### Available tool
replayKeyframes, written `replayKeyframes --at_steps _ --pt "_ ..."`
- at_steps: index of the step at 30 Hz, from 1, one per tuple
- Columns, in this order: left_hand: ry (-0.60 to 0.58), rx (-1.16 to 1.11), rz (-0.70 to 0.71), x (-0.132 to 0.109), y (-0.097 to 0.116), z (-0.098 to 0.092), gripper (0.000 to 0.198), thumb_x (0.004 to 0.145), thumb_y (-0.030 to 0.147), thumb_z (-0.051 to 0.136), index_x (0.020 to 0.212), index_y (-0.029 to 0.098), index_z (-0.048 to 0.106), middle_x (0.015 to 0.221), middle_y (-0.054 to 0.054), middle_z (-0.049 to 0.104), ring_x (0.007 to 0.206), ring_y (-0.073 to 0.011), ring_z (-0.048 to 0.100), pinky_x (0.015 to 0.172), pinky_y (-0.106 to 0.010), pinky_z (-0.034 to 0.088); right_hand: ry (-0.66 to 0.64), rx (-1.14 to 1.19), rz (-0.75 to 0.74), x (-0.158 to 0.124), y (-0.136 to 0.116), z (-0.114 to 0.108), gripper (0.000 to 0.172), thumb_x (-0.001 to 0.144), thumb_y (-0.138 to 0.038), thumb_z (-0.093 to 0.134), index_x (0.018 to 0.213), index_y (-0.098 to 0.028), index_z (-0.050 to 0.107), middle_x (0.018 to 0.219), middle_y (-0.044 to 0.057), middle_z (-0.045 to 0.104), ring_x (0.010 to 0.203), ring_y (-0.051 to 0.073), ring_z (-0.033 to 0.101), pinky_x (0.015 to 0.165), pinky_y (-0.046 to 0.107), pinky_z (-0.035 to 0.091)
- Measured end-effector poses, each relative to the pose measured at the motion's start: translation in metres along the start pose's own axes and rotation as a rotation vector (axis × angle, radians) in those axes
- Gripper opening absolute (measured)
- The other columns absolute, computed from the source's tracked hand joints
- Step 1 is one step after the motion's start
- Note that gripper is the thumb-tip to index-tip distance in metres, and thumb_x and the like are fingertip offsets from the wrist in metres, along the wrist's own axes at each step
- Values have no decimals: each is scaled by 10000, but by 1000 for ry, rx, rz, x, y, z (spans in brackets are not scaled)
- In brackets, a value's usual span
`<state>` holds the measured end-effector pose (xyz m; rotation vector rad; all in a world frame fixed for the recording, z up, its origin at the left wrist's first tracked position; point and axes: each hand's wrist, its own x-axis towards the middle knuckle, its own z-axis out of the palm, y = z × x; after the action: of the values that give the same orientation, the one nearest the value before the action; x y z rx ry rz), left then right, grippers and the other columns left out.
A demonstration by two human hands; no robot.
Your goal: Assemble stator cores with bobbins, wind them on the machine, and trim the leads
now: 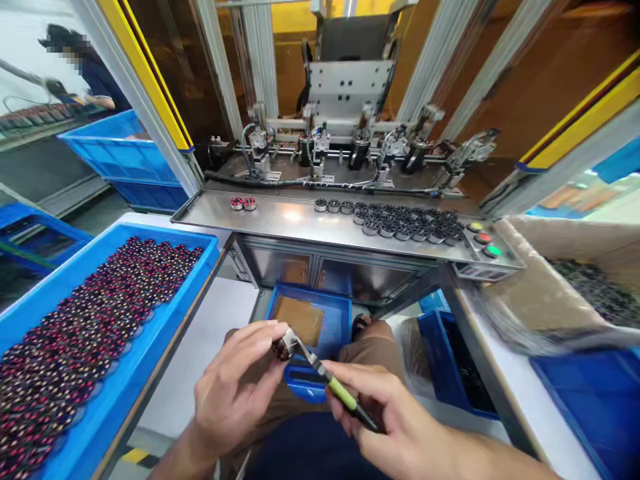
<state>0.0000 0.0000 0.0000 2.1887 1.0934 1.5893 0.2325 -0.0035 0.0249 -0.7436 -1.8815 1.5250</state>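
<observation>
Right grip [395,408] around yellow-green-handled pliers [343,395]

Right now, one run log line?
left hand: holds small part | right hand: holds green-handled tool, tip at part | blue bin: many parts

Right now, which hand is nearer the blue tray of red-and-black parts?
Left. The left hand, holding a small round part, is to the right of the blue tray; the right hand, gripping the green-handled tool, is farther right.
</observation>
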Motion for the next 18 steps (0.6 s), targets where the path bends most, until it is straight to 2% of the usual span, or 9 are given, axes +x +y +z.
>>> replayKeyframes --at_steps 3,6,8,10,12,14,16,18 --pt "6 33 43 -3 -2 1 744 691 -142 711 1340 178 536 1167 -104 731 1103 -227 683 946 -386 601 25 44 112 -5 6 -4 494 746 -26 533 1201 -182 643 781 -17 541 689 96 466 667 196 449" --pt "72 -14 -18 -10 -4 1 728 687 -107 732 1322 203 556 1143 -96 739 1086 -245 693 939 -411 604 76 104 192 -6 13 -6 557 787 -80 551 1333 -190 575 872 15 597 766 121 564 740 236 512" --pt "145 -76 -185 -16 -7 -3 630 710 -44 752 1257 224 592 1124 -82 747 1062 -228 707 951 -386 599 107 79 200 -5 18 -6 587 818 -131 555 1401 -189 530 935 45 634 843 150 622 825 290 540" --pt "243 -166 -440 -25 -11 -14 516 726 50 786 1179 222 606 1103 -84 758 1030 -218 727 932 -342 605 108 -55 187 -1 23 -8 581 821 -151 549 1402 -174 544 893 53 662 846 168 650 861 323 545" --pt "351 -270 -711 -35 -15 -33 460 718 159 822 1115 204 593 1090 -112 763 1025 -239 736 895 -326 615 110 -258 160 10 26 -16 575 807 -141 547 1380 -176 574 886 59 690 858 186 668 890 343 540" --pt "472 -337 -923 -45 -20 -59 505 667 253 861 1077 189 572 1074 -142 759 1029 -277 735 865 -347 622 157 -443 93 34 25 -33 607 789 -139 549 1394 -190 560 992 76 709 942 212 674 939 362 521" --pt "572 -318 -1033 -53 -24 -89 620 586 298 895 1094 186 557 1059 -145 748 1010 -295 735 850 -367 621 240 -582 -4 75 22 -56 628 781 -160 542 1409 -185 534 1103 91 701 1018 234 664 965 364 504" --pt "588 -210 -1053 -57 -32 -120 717 544 307 897 1155 189 542 1064 -123 726 975 -281 736 849 -374 611 319 -744 -86 129 23 -82 608 746 -174 553 1354 -163 577 1116 98 702 984 239 664 923 343 508"
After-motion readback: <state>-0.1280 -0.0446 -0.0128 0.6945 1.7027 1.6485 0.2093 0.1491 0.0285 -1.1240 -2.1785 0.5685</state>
